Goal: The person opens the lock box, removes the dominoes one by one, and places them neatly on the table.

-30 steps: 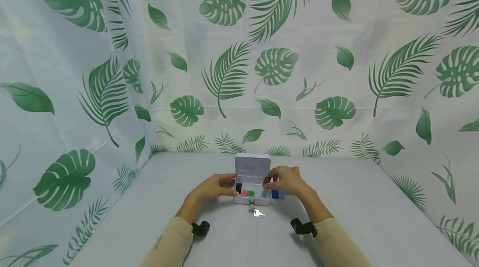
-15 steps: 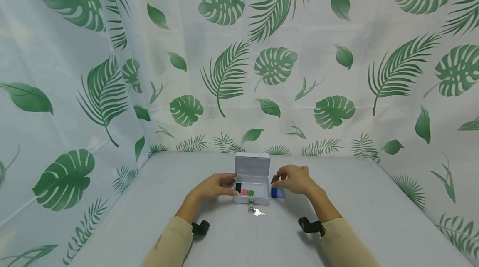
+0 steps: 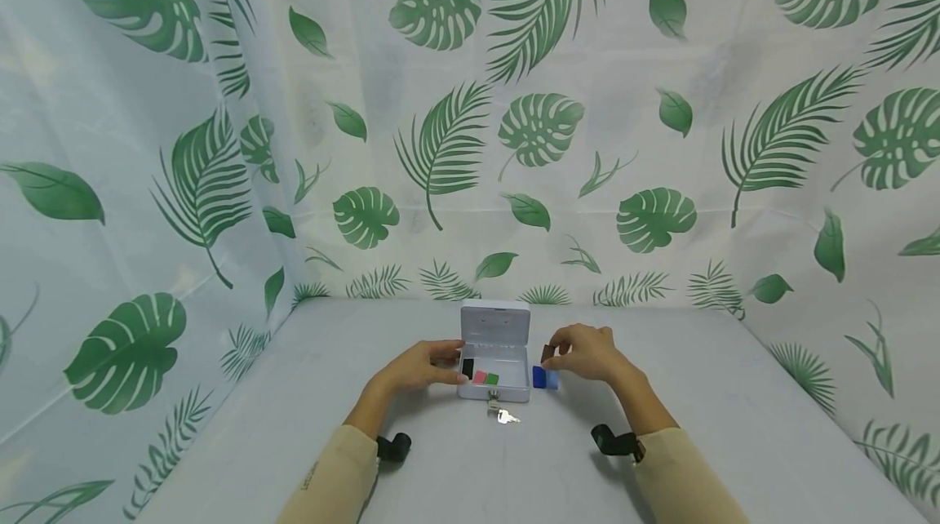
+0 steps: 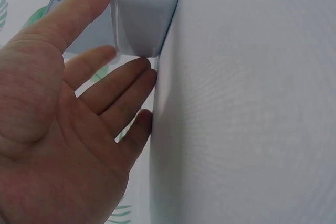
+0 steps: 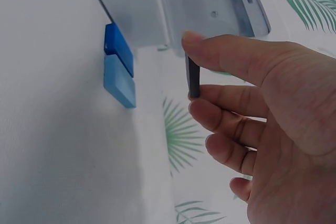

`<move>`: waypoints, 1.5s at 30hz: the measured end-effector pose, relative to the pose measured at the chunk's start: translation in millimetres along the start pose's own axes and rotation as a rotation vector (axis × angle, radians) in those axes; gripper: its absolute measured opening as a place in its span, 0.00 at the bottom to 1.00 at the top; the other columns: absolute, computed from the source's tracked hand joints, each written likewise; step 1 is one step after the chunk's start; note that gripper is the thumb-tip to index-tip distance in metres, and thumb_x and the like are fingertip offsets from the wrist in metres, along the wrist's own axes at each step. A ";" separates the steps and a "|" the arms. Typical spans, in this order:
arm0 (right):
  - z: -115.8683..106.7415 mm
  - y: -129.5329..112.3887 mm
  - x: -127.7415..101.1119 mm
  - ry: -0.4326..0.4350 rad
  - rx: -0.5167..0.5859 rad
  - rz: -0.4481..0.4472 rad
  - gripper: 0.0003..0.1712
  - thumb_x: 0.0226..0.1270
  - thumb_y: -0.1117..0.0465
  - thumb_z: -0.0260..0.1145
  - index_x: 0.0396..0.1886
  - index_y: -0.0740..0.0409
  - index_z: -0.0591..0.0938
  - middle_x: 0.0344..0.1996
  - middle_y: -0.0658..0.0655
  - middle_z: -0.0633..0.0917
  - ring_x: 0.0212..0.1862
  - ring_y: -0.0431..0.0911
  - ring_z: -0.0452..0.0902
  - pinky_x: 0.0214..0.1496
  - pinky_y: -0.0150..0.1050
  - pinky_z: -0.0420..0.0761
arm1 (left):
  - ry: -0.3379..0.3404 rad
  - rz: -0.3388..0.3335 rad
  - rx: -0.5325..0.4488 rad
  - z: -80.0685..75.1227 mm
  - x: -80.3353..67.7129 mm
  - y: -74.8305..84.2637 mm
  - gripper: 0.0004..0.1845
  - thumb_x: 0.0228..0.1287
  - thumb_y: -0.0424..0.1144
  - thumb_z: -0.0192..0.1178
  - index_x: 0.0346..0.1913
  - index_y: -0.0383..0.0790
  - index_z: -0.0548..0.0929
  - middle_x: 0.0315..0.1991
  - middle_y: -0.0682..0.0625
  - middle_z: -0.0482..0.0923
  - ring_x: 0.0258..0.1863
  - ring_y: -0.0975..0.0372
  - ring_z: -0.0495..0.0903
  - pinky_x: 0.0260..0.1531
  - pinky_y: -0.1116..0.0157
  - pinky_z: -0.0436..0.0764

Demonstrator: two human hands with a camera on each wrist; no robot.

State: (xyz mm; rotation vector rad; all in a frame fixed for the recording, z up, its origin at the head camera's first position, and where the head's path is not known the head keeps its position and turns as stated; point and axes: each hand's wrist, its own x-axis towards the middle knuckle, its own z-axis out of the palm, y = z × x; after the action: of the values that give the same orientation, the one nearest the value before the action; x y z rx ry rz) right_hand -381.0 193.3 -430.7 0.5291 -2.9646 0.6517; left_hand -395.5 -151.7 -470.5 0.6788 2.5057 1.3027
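Beside the box [image 3: 495, 361], right hand [image 5: 262, 129]'s grip pinches a dark tile [image 5: 193, 77], clear only from the wrist.

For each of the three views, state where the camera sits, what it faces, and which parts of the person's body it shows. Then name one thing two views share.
Head: looks forward and down at the table; both forearms and hands show.
Left wrist: beside the left hand, facing the white box; palm and fingers show.
Right wrist: behind the right hand, facing the dark tile it pinches.
Shared: the blue blocks, in head and right wrist views.
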 end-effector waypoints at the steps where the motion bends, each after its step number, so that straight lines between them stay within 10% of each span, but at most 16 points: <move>1: -0.3 0.4 0.0 -0.001 0.002 0.002 0.10 0.60 0.49 0.78 0.38 0.46 0.91 0.31 0.45 0.85 0.39 0.43 0.76 0.49 0.56 0.63 | 0.000 0.001 0.000 0.1 0.0 0.1 0.43 0.60 0.50 0.77 0.76 0.43 0.72 0.70 0.40 0.77 0.71 0.46 0.76 0.73 0.41 0.69; 45: -5.0 17.6 -3.0 -0.094 0.078 0.068 0.16 0.57 0.49 0.80 0.43 0.51 0.91 0.33 0.48 0.85 0.39 0.46 0.74 0.50 0.54 0.62 | -0.007 -0.008 -0.023 0.1 -0.4 0.9 0.43 0.61 0.50 0.77 0.76 0.45 0.72 0.70 0.41 0.77 0.71 0.47 0.76 0.72 0.41 0.69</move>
State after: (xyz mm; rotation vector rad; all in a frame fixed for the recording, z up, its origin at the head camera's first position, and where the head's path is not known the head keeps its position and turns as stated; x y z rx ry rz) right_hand -384.3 211.3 -433.5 0.4789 -3.0676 0.7719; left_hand -394.8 -151.4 -469.8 0.6659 2.4812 1.3220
